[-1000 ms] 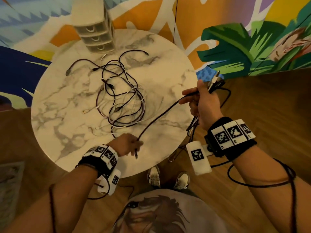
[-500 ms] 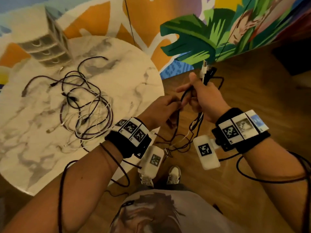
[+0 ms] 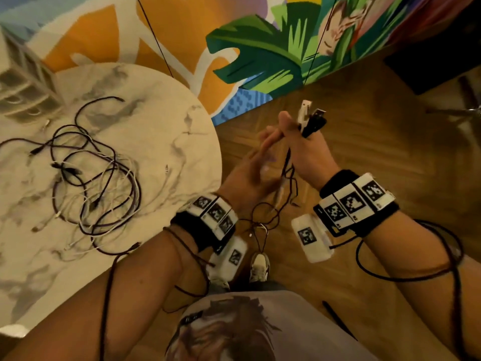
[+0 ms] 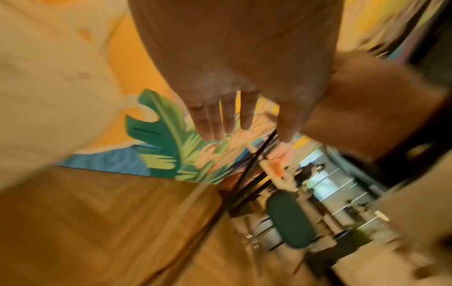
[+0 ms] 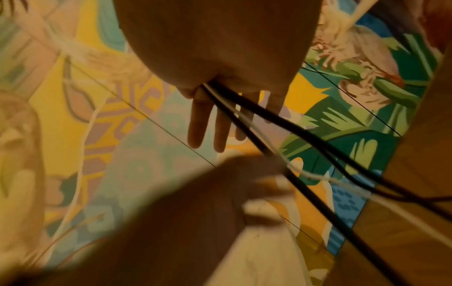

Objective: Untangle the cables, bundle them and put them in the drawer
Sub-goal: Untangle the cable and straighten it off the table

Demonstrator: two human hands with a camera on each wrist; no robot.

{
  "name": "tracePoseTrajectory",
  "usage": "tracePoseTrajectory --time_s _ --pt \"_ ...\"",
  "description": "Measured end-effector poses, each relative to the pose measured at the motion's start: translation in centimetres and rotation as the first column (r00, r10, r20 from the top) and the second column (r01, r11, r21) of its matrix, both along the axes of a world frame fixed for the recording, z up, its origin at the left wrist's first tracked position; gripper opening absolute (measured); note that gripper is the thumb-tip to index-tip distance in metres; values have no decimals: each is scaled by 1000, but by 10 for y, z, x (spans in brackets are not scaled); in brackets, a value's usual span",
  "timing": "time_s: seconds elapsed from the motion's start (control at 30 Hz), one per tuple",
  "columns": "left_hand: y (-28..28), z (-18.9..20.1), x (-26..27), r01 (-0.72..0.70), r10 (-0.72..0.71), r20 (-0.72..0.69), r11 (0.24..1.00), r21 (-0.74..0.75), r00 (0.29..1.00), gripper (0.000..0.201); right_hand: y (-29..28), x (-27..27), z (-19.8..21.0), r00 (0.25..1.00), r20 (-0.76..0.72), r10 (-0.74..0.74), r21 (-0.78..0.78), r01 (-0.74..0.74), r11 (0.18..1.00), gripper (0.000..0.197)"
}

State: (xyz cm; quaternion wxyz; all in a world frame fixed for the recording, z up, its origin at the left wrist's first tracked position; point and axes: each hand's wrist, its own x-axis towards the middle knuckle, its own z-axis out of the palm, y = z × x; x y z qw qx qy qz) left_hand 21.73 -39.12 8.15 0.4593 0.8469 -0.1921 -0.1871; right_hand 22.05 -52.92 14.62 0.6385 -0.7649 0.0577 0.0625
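Black-and-white cables [image 3: 309,121] inside right grip [image 3: 307,149]

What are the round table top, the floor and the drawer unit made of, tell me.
Table top: looks like marble or a marble-print laminate, pale with grey veins, smooth.
Floor: seemingly wood parquet, brown strips in a herringbone pattern, slight sheen.
Drawer unit: probably plastic, pale and matte; too blurred to be sure.

A round marble tabletop [image 3: 156,121] carries tangled black and white cables [image 3: 96,183]; a drawer unit [image 3: 23,87] stands at its far left edge.
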Motion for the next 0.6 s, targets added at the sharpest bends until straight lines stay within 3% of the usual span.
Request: tracePoseTrajectory --time_s 0.07,0.13,0.2,0.33,0.43,0.5,0.6 --pt "-27 29 9 -30 36 38 991 -132 999 52 2 5 0 998 45 46 -17 -46 999 51" --pt "-42 53 15 -146 106 -163 956 -256 981 30 -2 12 1 999 47 15 -41 -13 999 52" --pt "-47 65 18 -263 129 -332 880 -396 934 17 -8 14 3 999 9 36 37 -36 999 53" --pt "-39 83 23 -374 236 -367 852 -367 900 44 -9 -1 -12 971 -121 205 271 -166 948 44" --pt "-31 96 34 -281 229 -201 916 -286 952 51 0 -4 -28 949 -78 305 215 -283 935 26" --pt "-30 108 39 -168 168 -3 978 -121 986 52 8 0 -37 939 0 344 33 -344 938 28" --pt "-29 132 40 17 -78 283 978 210 956 48 13 10 -50 975 34 218 -130 -212 968 30"
